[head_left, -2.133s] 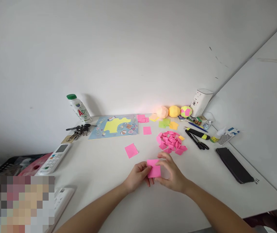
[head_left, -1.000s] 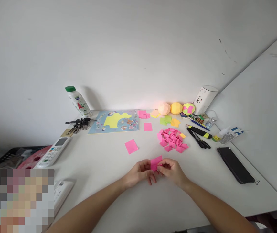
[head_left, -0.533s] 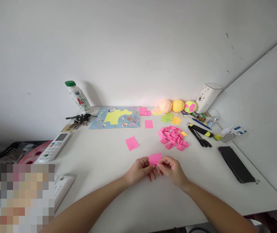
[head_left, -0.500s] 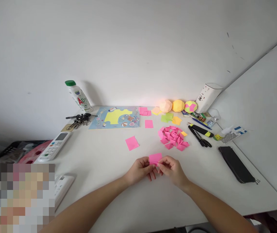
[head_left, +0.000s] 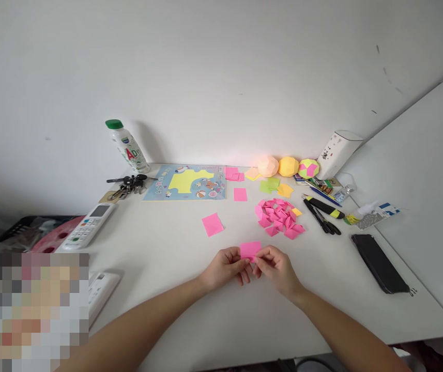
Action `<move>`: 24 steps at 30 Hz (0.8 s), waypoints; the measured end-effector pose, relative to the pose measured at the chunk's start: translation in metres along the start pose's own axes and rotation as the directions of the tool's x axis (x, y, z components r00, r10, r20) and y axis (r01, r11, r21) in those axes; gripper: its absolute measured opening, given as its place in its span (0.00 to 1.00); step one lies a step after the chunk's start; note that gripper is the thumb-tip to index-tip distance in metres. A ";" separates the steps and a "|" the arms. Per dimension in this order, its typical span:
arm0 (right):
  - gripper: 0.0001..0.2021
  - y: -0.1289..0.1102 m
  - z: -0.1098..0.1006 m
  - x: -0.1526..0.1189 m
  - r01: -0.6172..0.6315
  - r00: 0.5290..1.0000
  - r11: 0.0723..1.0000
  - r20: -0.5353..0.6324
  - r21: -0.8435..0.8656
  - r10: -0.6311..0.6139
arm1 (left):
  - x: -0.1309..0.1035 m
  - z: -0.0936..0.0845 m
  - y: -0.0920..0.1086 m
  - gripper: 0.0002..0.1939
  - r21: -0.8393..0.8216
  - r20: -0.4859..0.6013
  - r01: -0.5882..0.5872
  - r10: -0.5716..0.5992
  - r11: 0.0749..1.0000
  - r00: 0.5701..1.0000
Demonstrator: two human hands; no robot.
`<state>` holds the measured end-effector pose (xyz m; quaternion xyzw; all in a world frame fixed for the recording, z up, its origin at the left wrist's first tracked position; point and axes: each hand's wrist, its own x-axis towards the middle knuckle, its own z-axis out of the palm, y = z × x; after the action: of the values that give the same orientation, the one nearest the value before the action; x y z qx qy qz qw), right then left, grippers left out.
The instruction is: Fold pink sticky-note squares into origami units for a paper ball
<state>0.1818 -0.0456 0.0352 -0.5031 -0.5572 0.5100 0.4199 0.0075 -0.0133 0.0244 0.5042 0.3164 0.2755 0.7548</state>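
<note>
A pink paper square (head_left: 250, 249) is held up between my two hands, just above the white table. My left hand (head_left: 227, 267) pinches its lower left edge between thumb and fingers. At the lower right edge, my right hand (head_left: 275, 266) grips it the same way, thumb on top. The lower edge looks bent or folded, partly hidden by the fingertips. Beyond my hands lies a heap of folded pink paper pieces (head_left: 278, 217). Two flat pink squares lie nearby, a larger-looking pink sheet (head_left: 213, 225) and a pink square (head_left: 240, 195) behind it.
Along the wall stand a white bottle (head_left: 130, 150), a flat blue picture board (head_left: 159, 191), folded paper balls (head_left: 288, 166) and a white box (head_left: 337, 154). Scissors (head_left: 322, 217), a cutter (head_left: 325, 206) and a black pouch (head_left: 380, 263) lie right. A remote control (head_left: 88, 226) is left.
The view has shifted slightly. Both hands keep their pinch on the pink paper, with almost no change in its position between them.
</note>
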 end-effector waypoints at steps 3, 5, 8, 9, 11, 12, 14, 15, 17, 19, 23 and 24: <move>0.08 0.003 0.000 0.000 -0.003 1.000 1.000 0.002 0.014 0.003 | 0.000 0.000 -0.001 0.18 0.001 -0.006 0.005 -0.005 1.000 1.000; 0.08 0.005 -0.001 0.001 -0.001 1.000 1.000 0.007 0.028 0.001 | 0.000 0.000 -0.001 0.19 -0.001 -0.014 0.008 -0.008 1.000 1.000; 0.07 0.006 -0.001 0.001 0.000 1.000 0.999 0.016 0.048 -0.001 | 0.000 -0.001 -0.002 0.18 -0.004 -0.009 0.002 -0.002 1.000 1.000; 0.07 0.005 -0.001 0.001 -0.003 1.000 0.999 0.021 0.050 0.002 | 0.000 -0.001 -0.002 0.18 -0.003 -0.003 -0.002 0.002 1.000 1.000; 0.07 0.004 0.000 0.001 -0.017 0.999 0.999 0.029 0.050 0.016 | 0.000 -0.002 -0.002 0.18 0.002 0.007 -0.008 0.008 1.000 1.000; 0.08 0.004 0.000 0.001 -0.024 0.999 0.998 0.027 0.053 0.023 | 0.000 -0.002 -0.003 0.18 0.005 0.010 -0.009 0.009 1.000 1.000; 0.10 0.004 0.001 0.001 -0.029 1.000 0.997 -0.001 0.068 0.029 | 0.000 -0.002 -0.003 0.17 0.006 0.007 -0.007 0.006 1.000 1.000; 0.13 0.004 0.001 0.001 -0.030 0.999 0.996 -0.022 0.081 0.032 | 0.001 -0.002 -0.003 0.17 0.005 0.000 -0.003 0.003 1.000 1.000; 0.17 0.006 0.000 0.002 -0.054 0.998 0.993 -0.039 0.109 0.058 | 0.001 -0.002 -0.004 0.16 0.000 -0.014 0.004 -0.004 1.000 1.000; 0.15 0.007 -0.001 0.004 -0.111 0.994 0.986 0.030 0.123 0.108 | 0.000 -0.002 -0.004 0.16 -0.003 -0.030 0.011 -0.011 1.000 0.999; 0.12 0.008 -0.003 0.005 -0.176 0.976 0.977 0.149 0.116 0.158 | 0.000 -0.003 -0.006 0.16 -0.016 -0.032 0.017 -0.017 1.000 0.999; 0.13 0.008 -0.003 0.005 -0.180 0.976 0.977 0.145 0.117 0.163 | 0.000 -0.003 -0.006 0.16 -0.017 -0.024 0.016 -0.017 1.000 1.000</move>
<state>0.1849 -0.0403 0.0272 -0.4856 -0.5043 0.6122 0.3676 0.0058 -0.0133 0.0181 0.4919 0.3274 0.2779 0.7574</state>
